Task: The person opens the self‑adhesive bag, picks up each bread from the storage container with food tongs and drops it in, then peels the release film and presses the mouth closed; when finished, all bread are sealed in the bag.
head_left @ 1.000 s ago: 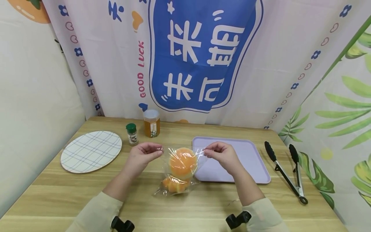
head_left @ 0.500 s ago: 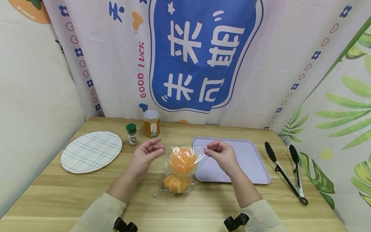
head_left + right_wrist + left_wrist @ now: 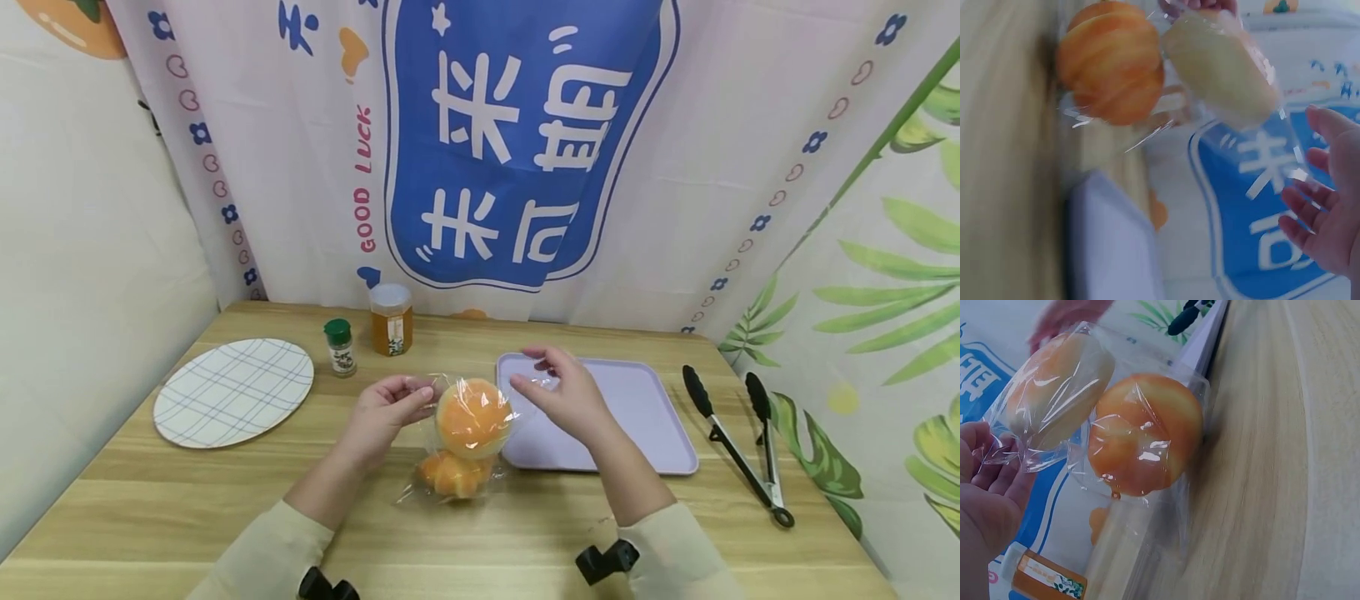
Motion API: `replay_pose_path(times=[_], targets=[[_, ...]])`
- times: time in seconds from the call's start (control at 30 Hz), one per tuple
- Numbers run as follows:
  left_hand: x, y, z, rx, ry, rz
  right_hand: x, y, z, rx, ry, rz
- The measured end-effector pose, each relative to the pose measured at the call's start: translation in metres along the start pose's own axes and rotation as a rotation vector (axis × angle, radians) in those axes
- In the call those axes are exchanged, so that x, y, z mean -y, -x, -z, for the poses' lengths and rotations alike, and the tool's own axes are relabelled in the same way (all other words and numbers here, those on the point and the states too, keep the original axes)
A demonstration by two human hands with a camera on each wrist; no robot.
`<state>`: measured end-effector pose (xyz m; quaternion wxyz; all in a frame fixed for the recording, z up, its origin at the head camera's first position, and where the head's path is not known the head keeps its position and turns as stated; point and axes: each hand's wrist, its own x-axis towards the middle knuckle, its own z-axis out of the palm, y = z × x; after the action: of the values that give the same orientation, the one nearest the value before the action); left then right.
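A clear plastic bag (image 3: 495, 457) hangs upright between my hands, with a round golden bun (image 3: 472, 418) in its upper part and a ridged croissant (image 3: 453, 475) below. My left hand (image 3: 384, 414) pinches the bag's upper left corner between thumb and fingers; crumpled film shows at the fingertips in the left wrist view. On the other side, my right hand (image 3: 567, 395) has its thumb and fingers spread apart, close to the bag's right edge. The right wrist view shows that hand (image 3: 1329, 194) with relaxed fingers beside the film.
Behind the right hand lies a lilac tray (image 3: 637, 417), with black-tipped tongs (image 3: 738, 458) to its right. A checked oval plate (image 3: 234, 392) is at the left. A green-capped spice jar (image 3: 341, 348) and a honey-coloured jar (image 3: 392, 321) stand at the back.
My right hand has let go of the bag's right corner and spread its fingers. The left hand, briefly loosened, has moved slightly right and pinches the bag again.
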<state>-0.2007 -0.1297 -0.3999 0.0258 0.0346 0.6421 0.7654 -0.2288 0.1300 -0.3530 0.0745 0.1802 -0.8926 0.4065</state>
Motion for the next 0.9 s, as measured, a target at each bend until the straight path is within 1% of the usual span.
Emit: replay_pose_path(times=[0.07,0.13,0.2,0.3,0.4,0.57,0.73,0.9], targets=[[-0.002,0.002,-0.002,-0.009,-0.011,-0.007,0.016,-0.006,-0.001,0.039,0.114,0.031],[-0.004,0.004,-0.004,-0.015,-0.020,-0.017,0.031,-0.011,-0.004,0.095,0.194,0.066],[-0.005,0.005,-0.006,-0.019,-0.019,-0.028,0.042,-0.017,-0.009,0.170,0.231,0.096],[-0.005,0.005,-0.008,-0.028,-0.009,-0.039,0.051,-0.024,-0.015,0.280,0.252,0.101],[-0.003,0.005,-0.007,-0.031,0.012,-0.043,0.051,-0.028,-0.016,0.354,0.241,0.063],[-0.001,0.005,-0.005,-0.032,0.037,-0.049,0.040,-0.029,-0.006,0.414,0.211,-0.013],[0.000,0.005,-0.001,-0.062,0.077,-0.040,0.026,-0.027,0.005,0.402,0.151,-0.065],[0.002,0.003,0.002,-0.078,0.101,-0.046,0.009,-0.025,0.011,0.375,-0.015,-0.097]])
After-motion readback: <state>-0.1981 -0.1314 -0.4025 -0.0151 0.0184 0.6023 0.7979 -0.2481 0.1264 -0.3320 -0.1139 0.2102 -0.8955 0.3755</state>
